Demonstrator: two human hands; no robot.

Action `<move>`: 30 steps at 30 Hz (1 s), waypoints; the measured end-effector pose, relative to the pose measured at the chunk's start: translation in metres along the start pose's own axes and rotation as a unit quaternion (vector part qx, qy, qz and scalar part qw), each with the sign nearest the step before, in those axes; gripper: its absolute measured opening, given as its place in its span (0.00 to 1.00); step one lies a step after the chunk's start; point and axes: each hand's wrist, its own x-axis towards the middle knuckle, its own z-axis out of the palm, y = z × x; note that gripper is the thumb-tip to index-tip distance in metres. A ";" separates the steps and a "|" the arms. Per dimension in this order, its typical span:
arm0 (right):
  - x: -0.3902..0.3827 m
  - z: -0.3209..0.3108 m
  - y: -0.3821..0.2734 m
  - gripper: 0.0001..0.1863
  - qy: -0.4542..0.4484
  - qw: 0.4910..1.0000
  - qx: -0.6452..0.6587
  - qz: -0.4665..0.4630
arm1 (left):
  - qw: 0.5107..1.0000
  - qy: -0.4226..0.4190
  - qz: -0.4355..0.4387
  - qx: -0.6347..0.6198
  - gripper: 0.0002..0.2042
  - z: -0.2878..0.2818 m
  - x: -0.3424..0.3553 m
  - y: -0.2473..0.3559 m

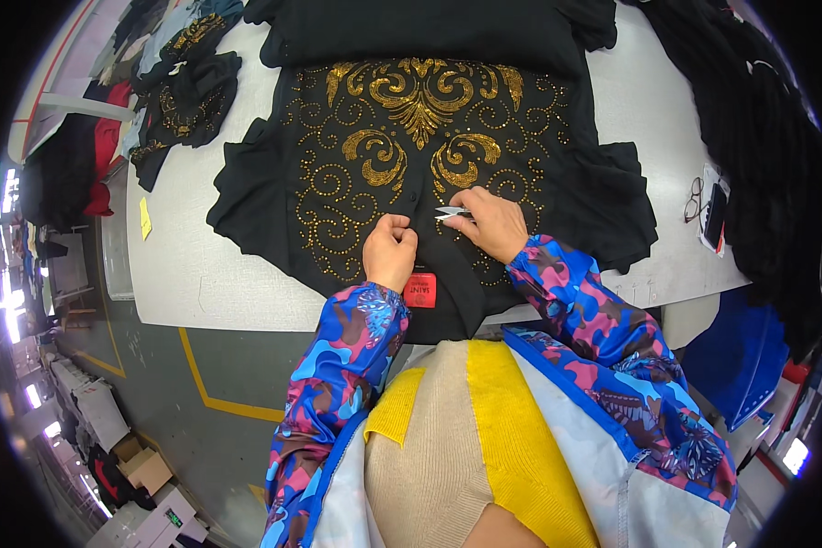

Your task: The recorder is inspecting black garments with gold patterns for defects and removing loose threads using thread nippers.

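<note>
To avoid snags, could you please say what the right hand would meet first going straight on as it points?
Probably the front strip of the black fabric shirt with gold swirls, with the small silver metal snips leading the right hand; height above it is unclear.

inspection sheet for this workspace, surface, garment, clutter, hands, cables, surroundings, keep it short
Surface: pale table, largely covered by cloth.
Job's things: black shirt spread out, gold swirl decoration; red label near its lower edge; small snips over the shirt.
Clutter: yellow slip on the left; glasses and a dark flat object on the right; clothes pile upper left; black cloth along the right.
Hands: left hand pinches the shirt; right hand holds the snips.
Cables: nothing seen.
Surroundings: grey floor, yellow lines, cardboard box.
</note>
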 end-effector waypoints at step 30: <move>0.004 0.017 -0.014 0.11 -0.059 0.989 0.079 0.112 | 1.000 0.002 -0.013 -0.019 0.11 0.006 0.003 -0.011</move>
